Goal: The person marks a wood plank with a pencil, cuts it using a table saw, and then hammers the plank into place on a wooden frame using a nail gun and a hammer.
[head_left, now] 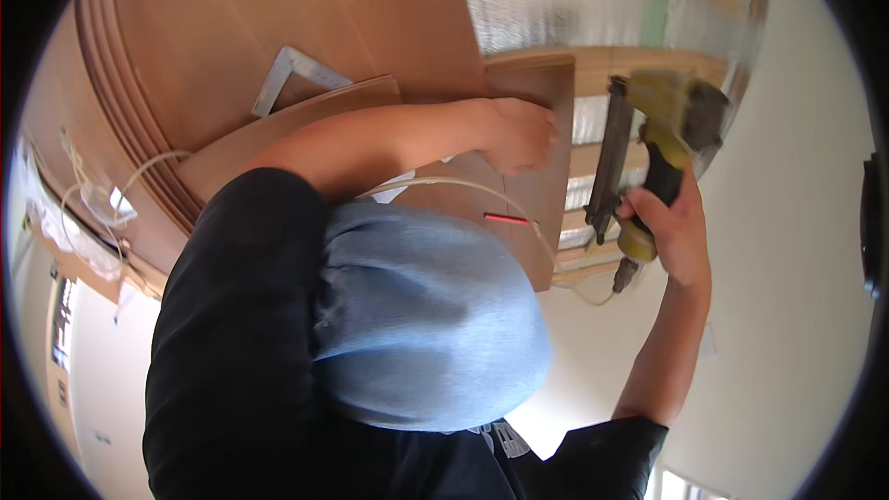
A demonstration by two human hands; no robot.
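Observation:
My right hand (674,222) is wrapped round the black grip of a yellow and black pneumatic nail gun (662,143). The tool stands roughly upright, its dark magazine (611,153) on the left, over the slatted wood. Toward the middle, my left hand (520,136) is curled at a brown board (532,83), near its right edge. The fingers are folded under, and whatever they may hold is hidden. Below that hand lies a red marker or pencil (507,218), beside a pale air hose (463,183) that curves over the board.
A metal carpenter's square (296,74) lies on wide brown boards (278,0). More boards are stacked at the left (120,83). Pale wooden joists (611,60) with silvery insulation (556,14) between them reach toward a white wall (796,222). My blue-clad knee (431,315) fills the centre.

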